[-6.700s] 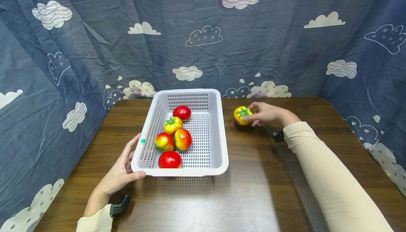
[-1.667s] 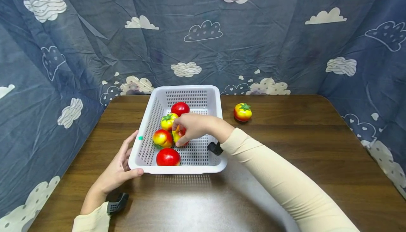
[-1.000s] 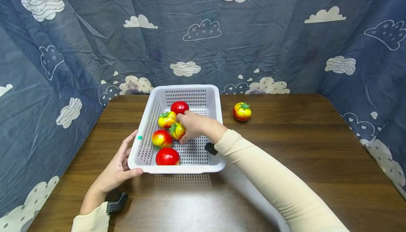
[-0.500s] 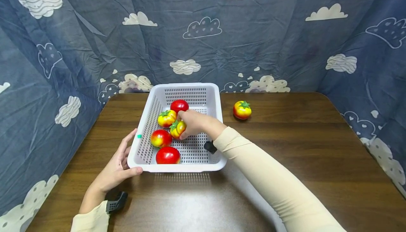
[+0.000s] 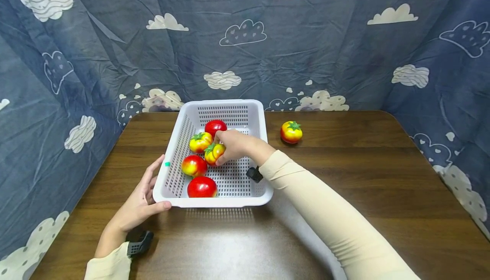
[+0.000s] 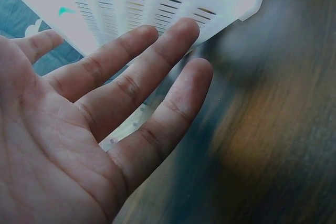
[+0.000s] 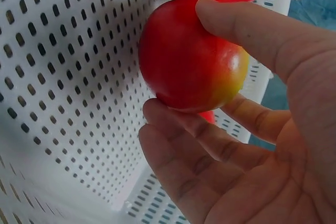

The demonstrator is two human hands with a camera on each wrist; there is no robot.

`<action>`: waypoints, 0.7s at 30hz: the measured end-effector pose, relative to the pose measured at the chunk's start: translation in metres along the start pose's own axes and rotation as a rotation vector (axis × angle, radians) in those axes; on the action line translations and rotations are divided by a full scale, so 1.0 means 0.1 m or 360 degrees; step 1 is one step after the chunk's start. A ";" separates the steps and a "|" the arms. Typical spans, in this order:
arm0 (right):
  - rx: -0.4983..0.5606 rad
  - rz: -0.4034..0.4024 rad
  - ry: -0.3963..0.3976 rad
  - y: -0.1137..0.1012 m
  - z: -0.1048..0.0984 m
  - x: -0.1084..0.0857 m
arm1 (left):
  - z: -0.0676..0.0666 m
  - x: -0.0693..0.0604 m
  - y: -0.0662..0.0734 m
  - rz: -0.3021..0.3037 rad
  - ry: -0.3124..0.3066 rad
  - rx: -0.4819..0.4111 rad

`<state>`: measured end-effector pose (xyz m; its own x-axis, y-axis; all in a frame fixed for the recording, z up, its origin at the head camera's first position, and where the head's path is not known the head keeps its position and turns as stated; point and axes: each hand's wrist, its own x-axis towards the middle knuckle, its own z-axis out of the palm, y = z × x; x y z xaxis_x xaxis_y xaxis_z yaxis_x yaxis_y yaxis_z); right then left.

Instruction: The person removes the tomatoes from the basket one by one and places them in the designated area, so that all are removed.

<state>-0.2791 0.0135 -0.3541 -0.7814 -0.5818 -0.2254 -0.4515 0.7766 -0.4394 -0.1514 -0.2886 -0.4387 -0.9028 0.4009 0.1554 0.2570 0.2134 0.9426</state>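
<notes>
Since the earliest frame, the right hand point(image 5: 233, 146) has moved from the glossy yellow-and-red tomato with a green leafy top point(image 5: 291, 132) on the tabletop into the rectangular white basket with slotted walls point(image 5: 214, 202). The glossy round red-and-yellow tomato point(image 5: 214, 154) in its grip has turned: its green leafy top, formerly out of sight, now shows in the head view.

Clock positions refer to the head view.

Right hand: narrowed on the gripped tomato, thumb on one side, fingers on the other. The gripped tomato is inside the basket; contact with the basket floor cannot be determined.

Left hand point(image 5: 134, 205): spread wide at the basket's 8 o'clock corner, thumb against the near rim, fingers extended along the outside wall.

Positions about the gripped tomato:
- 12 o'clock: glossy oval red tomato point(image 5: 215, 127).
- 10 o'clock: glossy yellow tomato with red patches and a green top point(image 5: 200, 143).
- 8 o'clock: glossy round red tomato with yellow shading point(image 5: 194, 166).
- 7 o'clock: larger-looking glossy red tomato point(image 5: 202, 187).

The tabletop tomato sits apart from the basket, between 2 and 3 o'clock, on the brown wood-grain tabletop point(image 5: 344, 165).
</notes>
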 end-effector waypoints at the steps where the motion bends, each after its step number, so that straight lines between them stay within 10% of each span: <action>1: -0.0003 -0.0001 0.0003 0.00 -0.02 0.00 | 0.00 0.00 -0.01 -0.0001 -0.0001 0.0002; 21: 0.0002 0.0010 0.0039 0.12 -0.31 -0.16 | 0.01 0.00 0.02 -0.0033 0.0007 0.0039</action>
<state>-0.2849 0.0398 -0.3286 -0.7944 -0.5711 -0.2069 -0.4462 0.7798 -0.4391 -0.1506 -0.2876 -0.4367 -0.9096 0.3922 0.1372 0.2465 0.2435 0.9381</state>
